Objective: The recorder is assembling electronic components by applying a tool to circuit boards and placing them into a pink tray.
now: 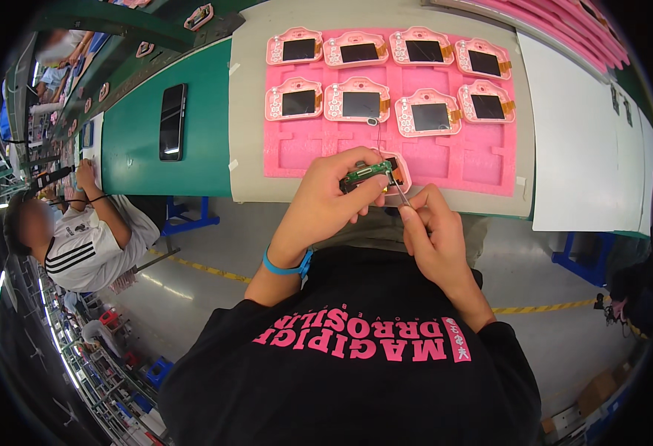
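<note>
- While the left hand (326,197) wraps closed around a small pink unit with a green circuit board (367,177) showing on top, the right hand (432,223) pinches a thin metal tool, probably tweezers (401,193), with its tip at the board's right edge.
- Both grips are shut: left fingers curl over the unit's top and near side, while right thumb and forefinger close on the tool shaft.
- The unit sits just above the near edge of the pink foam tray (482,160), over one of its vacant bottom-row pockets; whether it rests in the pocket or is lifted clear, I cannot tell.
- Judged step: fine work on the board, most likely seating or freeing a small part or ribbon near the orange tab. Next move likely calls for a steady tool tip and the left hand holding the unit still.
- Eight finished pink screen units (360,100) fill the two upper rows, well apart from the hands.
- Tray lies on a grey mat (246,111) whose near edge is close below the hands; little bench remains there.
- Open room: bare tray pockets to the left and right, white sheets (575,141) to the right.
- Black phone (173,121) lies on the green bench (137,141) to the left, well clear.
- Another seated person (81,238) works far left.
</note>
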Demonstrator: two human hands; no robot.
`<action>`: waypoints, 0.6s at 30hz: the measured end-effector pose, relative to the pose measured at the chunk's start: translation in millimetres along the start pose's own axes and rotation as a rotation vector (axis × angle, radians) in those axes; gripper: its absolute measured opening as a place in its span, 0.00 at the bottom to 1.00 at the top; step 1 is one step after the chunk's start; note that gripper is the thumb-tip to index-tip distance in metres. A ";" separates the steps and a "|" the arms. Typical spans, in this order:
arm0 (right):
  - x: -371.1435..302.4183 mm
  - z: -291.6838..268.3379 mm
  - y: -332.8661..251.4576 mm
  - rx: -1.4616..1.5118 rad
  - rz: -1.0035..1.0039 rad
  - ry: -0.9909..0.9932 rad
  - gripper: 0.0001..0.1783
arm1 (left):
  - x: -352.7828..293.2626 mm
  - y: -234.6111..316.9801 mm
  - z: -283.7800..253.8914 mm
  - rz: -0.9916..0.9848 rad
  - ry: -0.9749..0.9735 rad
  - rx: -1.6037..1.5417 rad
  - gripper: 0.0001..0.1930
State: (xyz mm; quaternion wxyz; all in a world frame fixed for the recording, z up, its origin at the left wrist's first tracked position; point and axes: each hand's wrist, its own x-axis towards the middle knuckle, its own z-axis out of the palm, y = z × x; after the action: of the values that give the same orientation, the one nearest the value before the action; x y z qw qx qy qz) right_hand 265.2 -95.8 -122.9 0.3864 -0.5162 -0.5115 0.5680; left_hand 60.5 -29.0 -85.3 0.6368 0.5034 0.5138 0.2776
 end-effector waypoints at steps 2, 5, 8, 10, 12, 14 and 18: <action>4.5 -1.0 -3.5 -0.019 -0.010 0.001 0.06 | 4.1 5.0 -1.8 0.002 0.003 0.010 0.10; 5.3 -0.4 -6.7 0.000 0.029 -0.009 0.05 | 0.5 11.1 -1.1 -0.029 0.036 0.016 0.10; -26.2 1.8 -3.2 -0.035 0.073 0.018 0.05 | -18.4 -2.6 19.5 0.177 0.111 0.082 0.11; -30.0 -2.8 -16.6 0.037 0.107 0.015 0.04 | -13.2 5.1 19.0 0.253 0.092 0.223 0.08; -27.6 -2.9 -25.5 0.023 0.063 -0.001 0.04 | -9.7 8.3 15.0 0.378 0.128 0.287 0.07; -37.6 -1.5 -31.8 0.018 0.079 0.011 0.04 | -16.4 11.5 20.6 0.340 0.103 0.287 0.07; -46.3 -9.3 -40.4 0.062 0.128 0.055 0.03 | -19.7 24.1 19.1 0.248 0.031 0.235 0.06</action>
State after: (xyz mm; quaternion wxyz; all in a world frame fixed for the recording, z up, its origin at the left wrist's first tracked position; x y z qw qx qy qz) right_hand 278.5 -131.7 -73.9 0.3790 -0.5512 -0.4488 0.5926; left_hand 76.0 -44.8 -56.2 0.5264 0.6297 0.4863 0.2999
